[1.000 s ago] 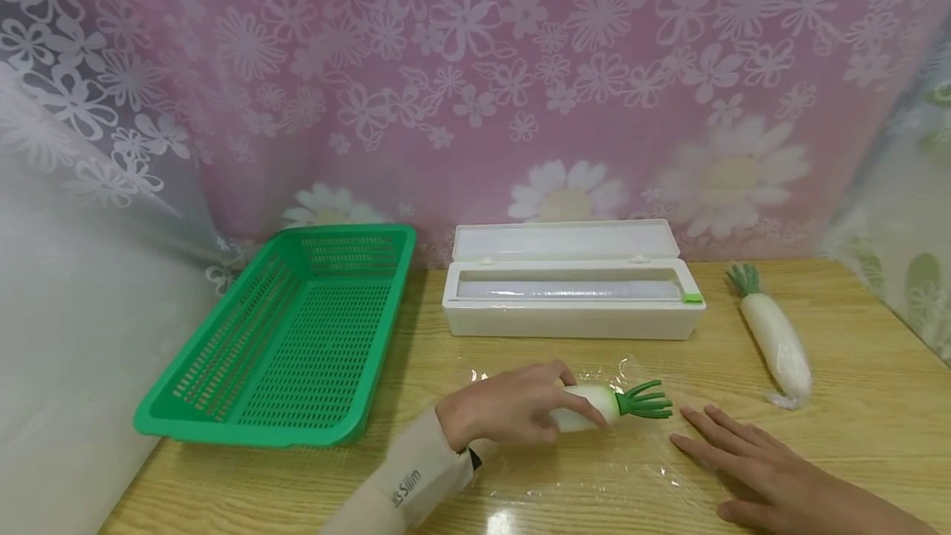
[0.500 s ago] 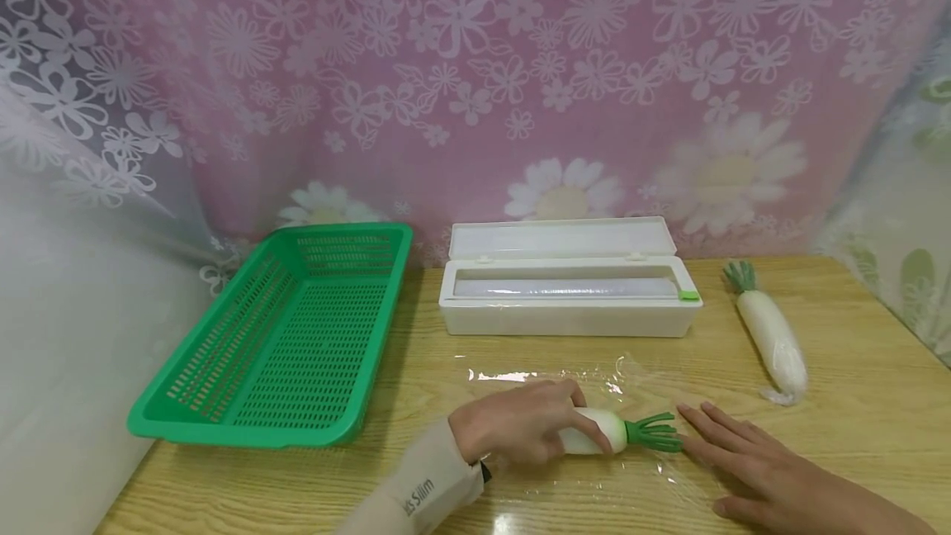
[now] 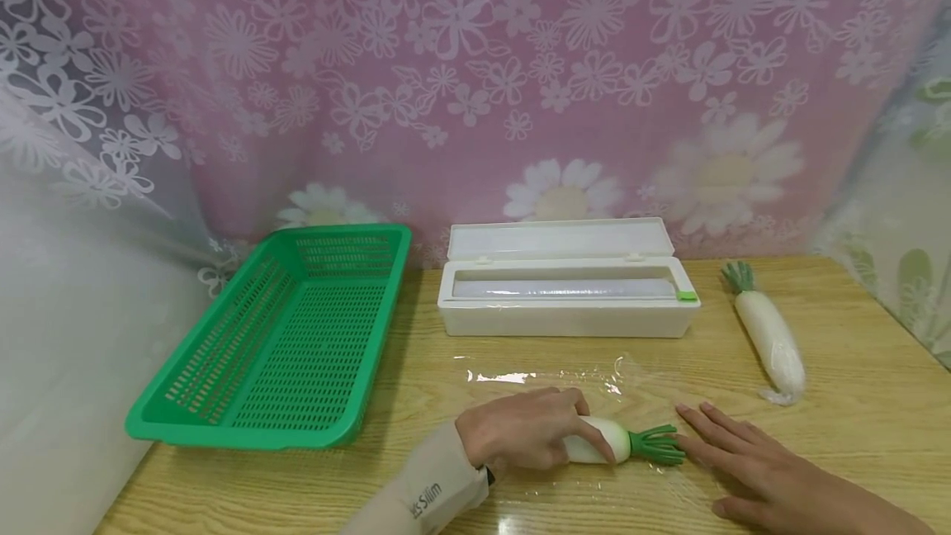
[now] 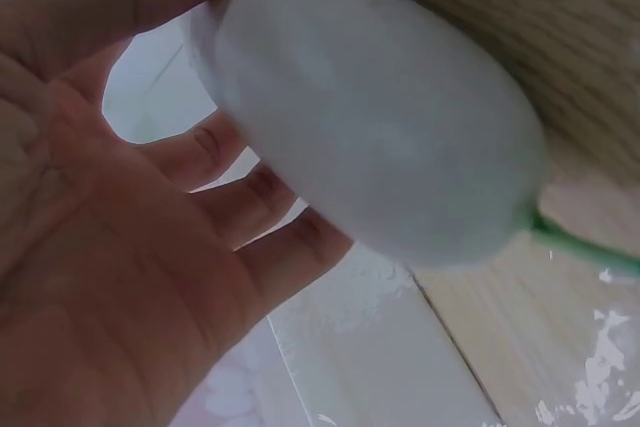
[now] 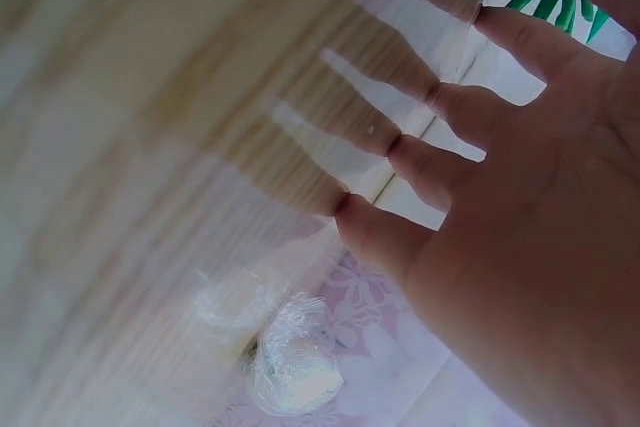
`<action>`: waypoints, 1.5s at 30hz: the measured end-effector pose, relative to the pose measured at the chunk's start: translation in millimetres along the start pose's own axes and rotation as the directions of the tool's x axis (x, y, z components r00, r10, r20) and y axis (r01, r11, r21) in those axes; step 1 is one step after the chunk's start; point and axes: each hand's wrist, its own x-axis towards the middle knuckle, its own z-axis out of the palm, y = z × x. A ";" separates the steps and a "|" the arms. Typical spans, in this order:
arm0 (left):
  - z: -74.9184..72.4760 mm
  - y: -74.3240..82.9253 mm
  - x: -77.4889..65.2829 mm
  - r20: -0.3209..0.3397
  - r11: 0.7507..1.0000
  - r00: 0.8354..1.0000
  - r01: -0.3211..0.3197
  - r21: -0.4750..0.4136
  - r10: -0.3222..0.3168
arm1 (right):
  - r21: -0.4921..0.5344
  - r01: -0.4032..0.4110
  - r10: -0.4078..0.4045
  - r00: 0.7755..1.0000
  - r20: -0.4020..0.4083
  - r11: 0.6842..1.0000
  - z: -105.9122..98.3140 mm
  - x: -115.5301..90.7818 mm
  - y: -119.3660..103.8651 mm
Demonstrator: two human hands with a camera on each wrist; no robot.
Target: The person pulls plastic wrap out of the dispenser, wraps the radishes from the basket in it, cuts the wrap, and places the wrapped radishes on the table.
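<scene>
A white radish (image 3: 600,440) with a green leafy top (image 3: 657,444) lies sideways on a sheet of clear plastic film (image 3: 550,481) spread on the table. My left hand (image 3: 523,432) grips its body from above; in the left wrist view the thumb and fingers bend round the white radish body (image 4: 380,117). To the right, my right hand (image 3: 758,465) lies with straight, spread fingers, its fingertips touching the table and the film's right side near the leaves. In the right wrist view the right hand (image 5: 480,187) holds nothing. The radish's tail end is hidden under my left hand.
Behind the film stands an open white box (image 3: 568,320) with a film roll (image 3: 565,288) inside. A green basket (image 3: 312,337) is at the left. Another radish (image 3: 773,341), wrapped in film, lies at the right. A floral curtain (image 3: 461,89) hangs behind the table.
My left hand has brought the radish toward the front of the table and slightly right, so its leaves now lie close to my right fingertips. The right hand has stayed nearly still.
</scene>
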 end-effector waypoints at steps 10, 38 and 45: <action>1.3 -1.6 -1.5 0.021 1.000 1.000 -0.003 -0.014 0.004 | 0.069 -0.087 0.083 0.995 0.059 0.994 -6.6 -0.5 0.9; 5.5 -9.5 -38.2 -0.202 1.000 0.979 0.021 0.008 -0.019 | 0.139 -0.028 0.027 1.000 0.010 0.990 -15.4 13.1 -1.7; 12.2 -7.7 -79.5 -0.403 0.986 0.913 0.006 0.165 0.062 | 0.099 -0.007 0.010 1.000 -0.025 0.995 -11.5 10.6 -5.8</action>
